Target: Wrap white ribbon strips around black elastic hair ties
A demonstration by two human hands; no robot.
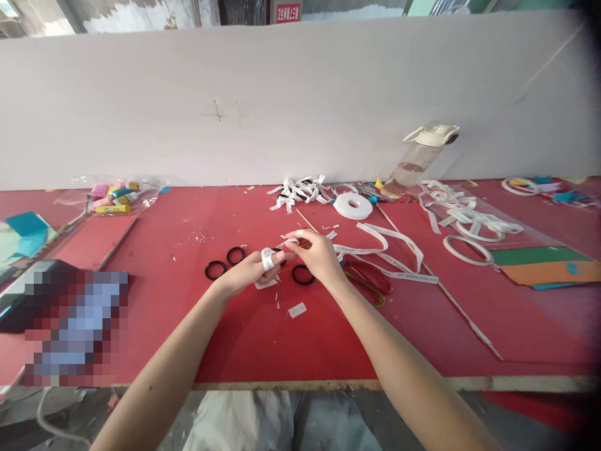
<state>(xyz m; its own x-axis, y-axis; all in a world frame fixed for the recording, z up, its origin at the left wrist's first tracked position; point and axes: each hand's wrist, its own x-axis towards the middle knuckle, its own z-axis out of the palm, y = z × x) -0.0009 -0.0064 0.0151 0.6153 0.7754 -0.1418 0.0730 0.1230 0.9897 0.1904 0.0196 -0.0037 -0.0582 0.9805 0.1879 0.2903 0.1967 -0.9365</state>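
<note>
**Ribbon loop wrapped on your left fingers, right hand pinching the strip**

Your left hand [246,270] has its fingers closed on a short loop of white printed ribbon [267,258], held just above the worktop [197,338] at centre. Your right hand [315,254] meets it, fingertips pinched on the strip's end. This looks like the looping step; the next move seems to call for a steady pinch.

Black rings [215,270] lie at 9 o'clock of your hands, another [303,274] beneath them. Scissors [366,282] sit at 3 o'clock, a tape roll [353,205] and a water bottle [417,163] toward 1 o'clock. A pale partition [282,94] closes the red worktop's far edge.
</note>
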